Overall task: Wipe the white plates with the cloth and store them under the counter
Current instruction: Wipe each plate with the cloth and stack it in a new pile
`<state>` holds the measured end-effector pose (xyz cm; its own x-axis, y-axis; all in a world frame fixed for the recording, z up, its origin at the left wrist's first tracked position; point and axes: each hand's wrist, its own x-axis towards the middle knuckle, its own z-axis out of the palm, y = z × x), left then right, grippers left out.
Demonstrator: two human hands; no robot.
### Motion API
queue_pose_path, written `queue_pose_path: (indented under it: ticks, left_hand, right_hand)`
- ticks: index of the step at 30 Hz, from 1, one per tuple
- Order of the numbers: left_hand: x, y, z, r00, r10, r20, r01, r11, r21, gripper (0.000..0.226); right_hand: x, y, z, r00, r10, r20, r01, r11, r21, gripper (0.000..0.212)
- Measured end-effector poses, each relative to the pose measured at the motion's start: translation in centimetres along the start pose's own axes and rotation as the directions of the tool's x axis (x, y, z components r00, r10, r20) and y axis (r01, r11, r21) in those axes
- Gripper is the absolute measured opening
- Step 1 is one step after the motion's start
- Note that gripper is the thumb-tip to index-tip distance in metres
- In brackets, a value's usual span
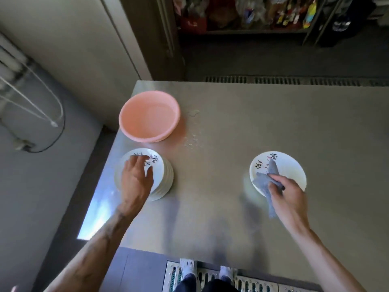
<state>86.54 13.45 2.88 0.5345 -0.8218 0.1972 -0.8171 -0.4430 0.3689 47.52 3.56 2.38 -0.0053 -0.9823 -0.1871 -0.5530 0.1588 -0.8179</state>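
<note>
We are gripping the cloth [266, 180] in the curled right hand [288, 192], pressing it onto the lone plate [292, 165] on the bench [231, 123]. The left hand [135, 178], fingers spread and holding nothing, is lying across the stack [166, 178], apparently readying the next plate.

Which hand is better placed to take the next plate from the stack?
Left. The left hand is open over the stack. The right hand grips the cloth on the single plate, apart from the stack.
</note>
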Motion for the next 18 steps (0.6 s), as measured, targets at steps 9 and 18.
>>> queue_pose_path:
  ticks: [9,18]
  left_hand:
    - [4.1,-9.4,-1.4,0.92,-0.22,0.325,0.176,0.971,0.16,0.059]
    - [3.7,-11.2,-1.8,0.937,-0.249,0.244,0.282,0.953,-0.111,0.046]
  right_hand:
    - [-3.8,-1.3,5.6,0.995,-0.011,0.101,0.016,0.999,-0.05,0.025]
    - [-5.8,-1.1,6.9,0.995,0.012,0.099,0.001,0.992,-0.123,0.026]
